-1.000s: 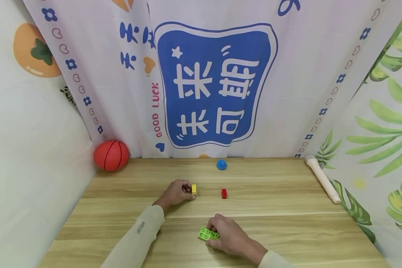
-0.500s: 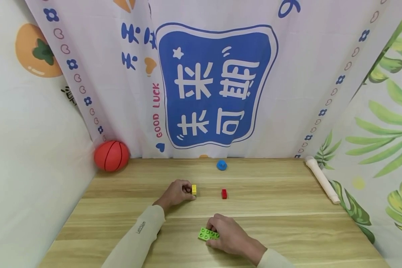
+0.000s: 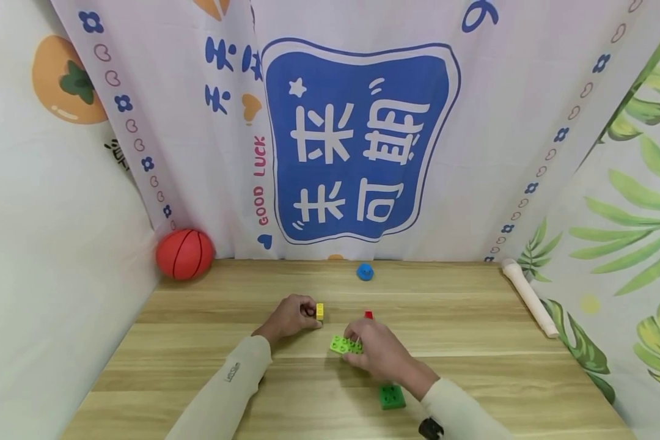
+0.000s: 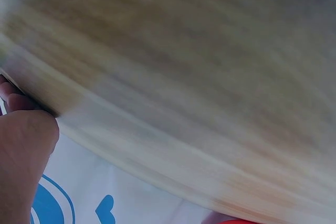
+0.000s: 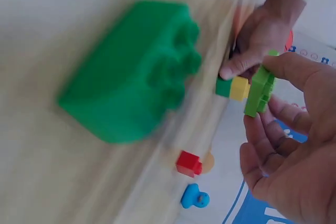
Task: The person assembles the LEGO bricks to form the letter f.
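Note:
My left hand (image 3: pixel 291 316) holds a small stack on the table: a yellow toy brick (image 3: pixel 319 311) on top of a green brick (image 5: pixel 223 86). My right hand (image 3: pixel 382 349) pinches a lime-green studded brick (image 3: pixel 345 345) between thumb and fingers, a short way nearer to me than the stack. Behind that hand a red brick (image 3: pixel 369 315) is partly covered in the head view; the right wrist view shows the red brick (image 5: pixel 189 163) fully. A dark green brick (image 3: pixel 392 396) lies below my right wrist. The left wrist view catches only part of the left hand (image 4: pixel 23 156).
Toward the table's back edge sits a small blue toy (image 3: pixel 365 272), duck-like in the right wrist view. A red ball (image 3: pixel 184 254) occupies the back left corner. Along the right edge lies a pale stick-shaped object (image 3: pixel 530 299). Printed cloth (image 3: pixel 473 183) hangs behind the wooden table (image 3: pixel 198 318).
My right hand has moved away from me with the lime-green brick, toward the stack. The dark green brick has come into sight and the red brick is now partly covered. My left hand stays put.

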The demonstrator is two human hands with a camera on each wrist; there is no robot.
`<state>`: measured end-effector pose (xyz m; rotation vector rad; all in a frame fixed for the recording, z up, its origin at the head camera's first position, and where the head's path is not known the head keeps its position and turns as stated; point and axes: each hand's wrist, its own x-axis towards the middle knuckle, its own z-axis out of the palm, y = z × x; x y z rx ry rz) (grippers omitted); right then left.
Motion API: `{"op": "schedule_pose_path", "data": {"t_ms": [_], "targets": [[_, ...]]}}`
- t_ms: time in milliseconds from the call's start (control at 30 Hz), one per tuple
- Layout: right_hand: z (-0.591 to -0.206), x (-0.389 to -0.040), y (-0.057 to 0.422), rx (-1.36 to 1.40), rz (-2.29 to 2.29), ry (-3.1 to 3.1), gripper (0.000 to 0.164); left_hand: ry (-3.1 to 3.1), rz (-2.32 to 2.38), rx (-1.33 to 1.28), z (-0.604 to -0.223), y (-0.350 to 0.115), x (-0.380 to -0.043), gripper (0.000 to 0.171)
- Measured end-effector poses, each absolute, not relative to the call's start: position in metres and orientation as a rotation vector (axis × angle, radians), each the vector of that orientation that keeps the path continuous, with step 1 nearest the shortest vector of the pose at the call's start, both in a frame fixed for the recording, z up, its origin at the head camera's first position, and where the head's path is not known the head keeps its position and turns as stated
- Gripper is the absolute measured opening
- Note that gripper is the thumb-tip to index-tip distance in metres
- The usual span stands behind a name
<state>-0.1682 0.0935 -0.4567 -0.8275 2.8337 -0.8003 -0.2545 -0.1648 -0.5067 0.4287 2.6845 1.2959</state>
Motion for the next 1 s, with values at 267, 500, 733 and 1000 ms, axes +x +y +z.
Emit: {"op": "schedule_pose_path", "data": {"t_ms": [267,500,733,1000], "targets": [[-0.445,-0.203,0.074,-0.888,-0.886,2.904,0.025,2.677,1.298,0.406,-0.506,-0.166,-0.253,0.022],[-0.445,-0.234,0.056,-0.942,-0.953,2.902,0.025,2.693,1.289,0.464,-0.505,-0.164,-0.255,0.018],[-0.454,-0.25,0.049,-0.957,-0.912,2.859,0.025,2.685,1.28,0.477,-0.507,-0.165,-0.256,0.021],[-0.459,-0.256,0.045,-0.949,-0.91,2.818,0.025,2.704,1.245,0.436,-0.508,-0.165,-0.256,0.022]]}}
